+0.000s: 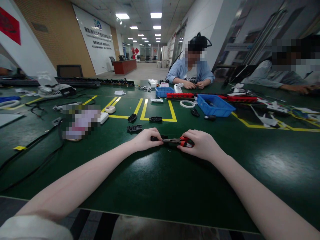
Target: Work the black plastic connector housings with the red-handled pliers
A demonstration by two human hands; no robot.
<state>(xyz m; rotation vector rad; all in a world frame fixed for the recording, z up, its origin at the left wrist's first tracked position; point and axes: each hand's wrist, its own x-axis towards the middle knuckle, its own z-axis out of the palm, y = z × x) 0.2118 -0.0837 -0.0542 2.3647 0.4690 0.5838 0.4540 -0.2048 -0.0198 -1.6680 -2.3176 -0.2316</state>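
My right hand [198, 143] is closed round the red and black handles of a pair of needle-nose pliers [172, 140]. The metal jaws point left and meet the fingertips of my left hand [147, 140]. That hand pinches a small black plastic part [155, 138], mostly hidden by the fingers. Whether the jaws grip the part itself I cannot tell. Just beyond my left hand lie more black parts: one ridged piece [134, 128], another [132, 117] behind it, and a third [155, 119] on the yellow tape.
A blue bin [215, 106] stands beyond my right hand, with a black connector [210, 117] before it. A smaller blue tray [164, 91] and a red strip [180, 95] lie farther back. A phone [81, 125] and cables are at left. A co-worker [191, 71] sits opposite.
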